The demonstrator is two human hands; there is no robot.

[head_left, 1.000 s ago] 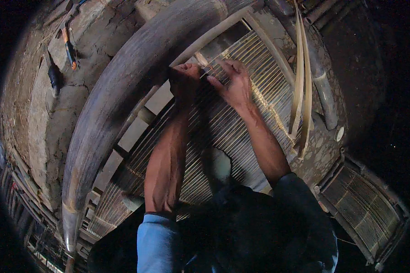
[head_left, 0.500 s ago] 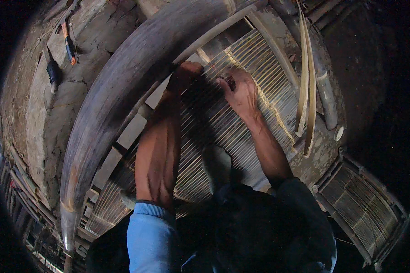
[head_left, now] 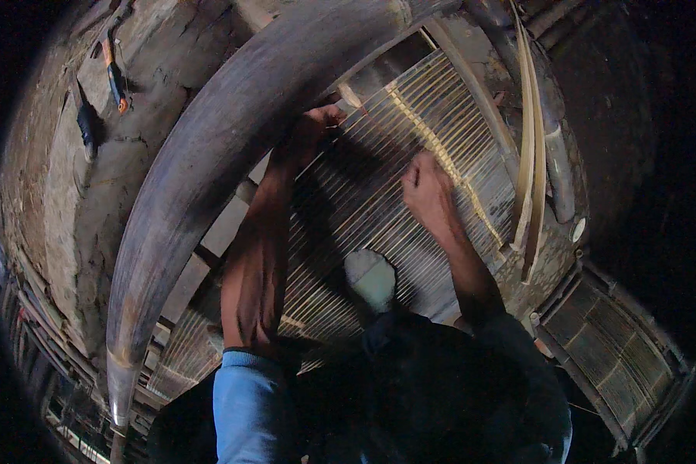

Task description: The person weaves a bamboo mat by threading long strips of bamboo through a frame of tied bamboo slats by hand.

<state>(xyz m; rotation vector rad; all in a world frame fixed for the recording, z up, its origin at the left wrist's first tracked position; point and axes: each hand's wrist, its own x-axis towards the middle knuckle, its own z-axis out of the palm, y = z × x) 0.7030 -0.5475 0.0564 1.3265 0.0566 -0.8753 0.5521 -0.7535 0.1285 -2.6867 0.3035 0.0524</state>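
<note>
A panel of thin bamboo slats (head_left: pixel 379 185) lies in front of me, with a pale yellow woven binding (head_left: pixel 429 138) running across the slats on its right part. My left hand (head_left: pixel 319 124) is at the panel's far left edge, under the large bamboo pole, its fingers pinched together. Closed fingers also mark my right hand (head_left: pixel 430 189), just over the slats and left of the binding. Whatever either hand holds is too small or too shaded to make out. A thin reddish strand (head_left: pixel 370 117) shows on the slats between the hands.
A thick bamboo pole (head_left: pixel 201 147) curves along the left. Two knives, one with an orange-and-blue handle (head_left: pixel 116 81) and one dark-handled (head_left: pixel 86 127), lie on the stone ledge (head_left: pixel 69 232). Pale split strips (head_left: pixel 527 162) stand at right, above a slatted bamboo frame (head_left: pixel 611 348).
My right hand has moved right and nearer to me, away from my left, and its fingers have closed up. My left hand has shifted slightly, staying at the panel's edge.
</note>
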